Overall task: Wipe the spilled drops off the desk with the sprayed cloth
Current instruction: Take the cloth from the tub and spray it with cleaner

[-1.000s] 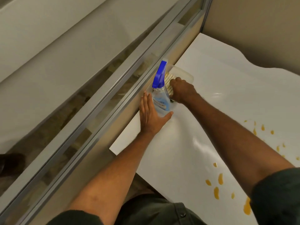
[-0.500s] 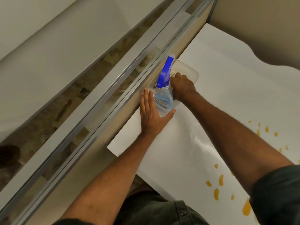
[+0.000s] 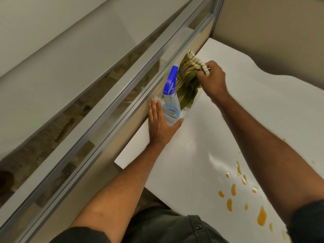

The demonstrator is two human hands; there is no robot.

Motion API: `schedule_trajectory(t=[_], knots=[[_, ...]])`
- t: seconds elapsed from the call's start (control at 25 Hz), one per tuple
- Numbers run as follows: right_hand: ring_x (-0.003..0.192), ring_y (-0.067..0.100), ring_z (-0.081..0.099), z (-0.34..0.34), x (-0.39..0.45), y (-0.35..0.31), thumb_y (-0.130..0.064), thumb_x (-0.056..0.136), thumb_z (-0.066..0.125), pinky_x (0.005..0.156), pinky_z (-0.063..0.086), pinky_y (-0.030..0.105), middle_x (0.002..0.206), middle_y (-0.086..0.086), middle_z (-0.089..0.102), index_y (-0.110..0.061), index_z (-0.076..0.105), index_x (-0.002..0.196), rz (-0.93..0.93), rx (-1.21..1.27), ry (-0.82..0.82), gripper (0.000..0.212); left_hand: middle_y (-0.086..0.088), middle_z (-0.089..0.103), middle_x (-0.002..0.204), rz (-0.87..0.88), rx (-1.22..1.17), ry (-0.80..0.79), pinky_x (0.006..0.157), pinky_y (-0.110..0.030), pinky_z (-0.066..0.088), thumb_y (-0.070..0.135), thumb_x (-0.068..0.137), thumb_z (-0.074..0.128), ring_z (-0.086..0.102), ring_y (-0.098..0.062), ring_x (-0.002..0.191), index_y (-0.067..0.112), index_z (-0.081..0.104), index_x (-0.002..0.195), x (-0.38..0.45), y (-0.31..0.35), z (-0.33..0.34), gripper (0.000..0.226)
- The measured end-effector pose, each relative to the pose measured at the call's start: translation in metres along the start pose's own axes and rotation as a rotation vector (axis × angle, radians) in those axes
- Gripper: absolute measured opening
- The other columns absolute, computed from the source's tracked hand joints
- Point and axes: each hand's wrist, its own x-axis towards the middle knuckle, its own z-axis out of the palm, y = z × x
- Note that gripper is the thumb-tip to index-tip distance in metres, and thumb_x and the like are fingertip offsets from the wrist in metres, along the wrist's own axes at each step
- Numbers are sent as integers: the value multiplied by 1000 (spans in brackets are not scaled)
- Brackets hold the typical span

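Here, at roughly five o'clock on the white desk [image 3: 201, 163], amber spilled drops [image 3: 233, 189] lie scattered and untouched, close to the person's body and partly under the right forearm. Further out, near the centre, the left hand [image 3: 161, 123] lies flat with straight fingers against the base of a clear spray bottle [image 3: 171, 106] with a blue trigger head, thumb spread toward three o'clock; it steadies or touches the bottle rather than curling round it. Just past the bottle, toward one o'clock, the right hand [image 3: 213, 78] is clenched on a bunched yellow-green striped cloth [image 3: 188, 81], which hangs from the fist with its lower end at or just above the desk, beside the bottle. Whether a container sits beneath the cloth cannot be told. Beyond, a glass partition with a metal rail [image 3: 122, 95] runs diagonally from seven o'clock to one o'clock along the desk's far edge. Judged from this, the step in hand is fetching the cloth, with spraying yet to come; the next move likely calls for taking up the bottle, aiming its nozzle at the cloth, then carrying the damp cloth back toward five o'clock to the drops.
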Motion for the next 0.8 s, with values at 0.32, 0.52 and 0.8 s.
schedule_trajectory(t=[0.32, 0.52, 0.8], knots=[[87, 17, 62, -76, -70, -35, -15, 95, 61, 75, 60, 36, 98, 7, 65, -16, 61, 104, -52, 546, 231, 9, -11, 1, 176, -86, -18, -123, 130, -46, 22, 59, 90, 72, 3, -28, 163, 10, 4, 166, -15, 13, -18, 113], [75, 7, 61, -126, -140, -44, -17, 91, 62, 63, 53, 26, 79, -9, 68, -23, 71, 93, -110, 666, 234, 11, -9, 20, 173, -166, -147, -113, 123, -45, 32, 38, 100, 66, 17, -28, 159, 14, 21, 164, -67, 15, -19, 82], [79, 6, 64, -154, -244, -37, -26, 89, 55, 70, 52, 20, 79, -16, 67, -35, 73, 81, -217, 462, -265, 22, 4, 71, 129, -457, -909, -498, 109, -39, 54, 42, 113, 37, 66, -22, 128, 23, 61, 139, -110, 92, -62, 40]])
